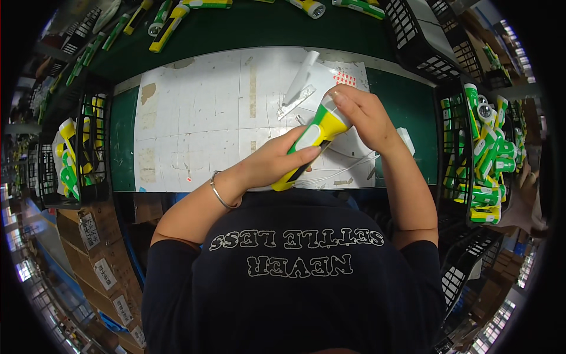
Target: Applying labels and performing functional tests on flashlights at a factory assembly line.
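Observation:
A green and yellow flashlight [331,125] with a white panel and a dark strip lies slantwise in my grasp above the white work surface. My left hand [283,154] wraps round its body, thumb across the dark strip. At the lamp end, my right hand [364,115] is closed over the pale head of the flashlight, its thumb pressed near the rim. The lens itself is mostly hidden by that hand. Just beyond the flashlight lies a sheet of small red stickers [344,78], beside a curled white strip of backing paper [302,79].
White boards [194,118] cover the green table [407,100]. More flashlights [171,26] lie along the far side. Black crates of flashlights stand left [94,177] and right [448,147]. Cardboard boxes [106,259] are stacked below at left. A thin white cord [339,168] crosses the board.

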The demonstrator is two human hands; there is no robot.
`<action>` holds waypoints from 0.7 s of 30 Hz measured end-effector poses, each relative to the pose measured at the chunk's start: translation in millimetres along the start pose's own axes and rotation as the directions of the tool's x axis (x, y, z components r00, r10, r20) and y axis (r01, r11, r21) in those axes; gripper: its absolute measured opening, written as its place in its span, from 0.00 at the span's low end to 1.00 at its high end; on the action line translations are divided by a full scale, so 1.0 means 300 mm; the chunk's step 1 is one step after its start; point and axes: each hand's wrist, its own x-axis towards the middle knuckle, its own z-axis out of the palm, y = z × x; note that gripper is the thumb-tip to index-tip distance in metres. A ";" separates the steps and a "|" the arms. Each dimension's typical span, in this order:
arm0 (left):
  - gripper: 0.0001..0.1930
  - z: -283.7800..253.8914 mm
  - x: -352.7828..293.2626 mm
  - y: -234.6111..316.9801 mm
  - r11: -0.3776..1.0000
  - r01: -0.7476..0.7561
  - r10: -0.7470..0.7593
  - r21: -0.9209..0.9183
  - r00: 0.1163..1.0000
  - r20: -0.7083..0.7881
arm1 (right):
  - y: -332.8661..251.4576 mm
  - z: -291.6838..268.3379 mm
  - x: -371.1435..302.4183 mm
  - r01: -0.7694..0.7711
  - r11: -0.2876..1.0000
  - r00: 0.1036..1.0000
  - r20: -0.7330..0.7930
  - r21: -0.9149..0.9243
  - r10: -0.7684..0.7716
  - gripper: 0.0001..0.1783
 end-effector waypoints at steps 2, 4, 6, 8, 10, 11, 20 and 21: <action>0.28 0.002 -0.004 0.006 1.000 0.023 -0.023 0.022 1.000 -0.015 | -0.021 0.008 -0.009 -0.003 0.998 1.000 -0.023 -0.069 0.001 0.22; 0.29 0.002 -0.005 0.021 0.998 0.046 -0.045 0.044 0.999 -0.027 | -0.013 0.008 -0.010 -0.005 0.999 1.000 -0.017 -0.051 0.004 0.21; 0.31 0.002 -0.003 0.042 0.983 0.165 -0.161 -0.081 0.985 0.056 | -0.003 0.015 -0.008 -0.008 0.999 1.000 -0.011 -0.033 0.007 0.20; 0.30 0.000 0.014 0.022 0.981 0.158 -0.145 -0.115 0.983 0.112 | 0.004 0.024 0.001 0.053 0.997 0.999 0.000 0.059 -0.053 0.20; 0.30 -0.007 0.014 0.000 0.979 0.143 -0.119 -0.147 0.980 0.161 | -0.003 0.012 0.004 0.039 0.999 0.998 0.043 0.017 -0.040 0.19; 0.29 -0.019 0.015 -0.005 0.934 0.171 -0.108 -0.313 0.972 0.211 | -0.007 0.006 0.008 0.024 0.999 0.996 0.081 -0.025 -0.022 0.19; 0.23 -0.051 0.069 -0.095 0.655 0.074 -0.149 -0.752 0.988 -0.032 | 0.098 0.052 -0.005 0.080 0.933 0.950 -0.310 0.352 0.035 0.15; 0.22 -0.043 0.069 -0.076 0.622 0.075 -0.214 -0.779 0.974 -0.077 | 0.121 0.047 -0.021 0.038 0.928 0.958 -0.278 0.372 0.072 0.15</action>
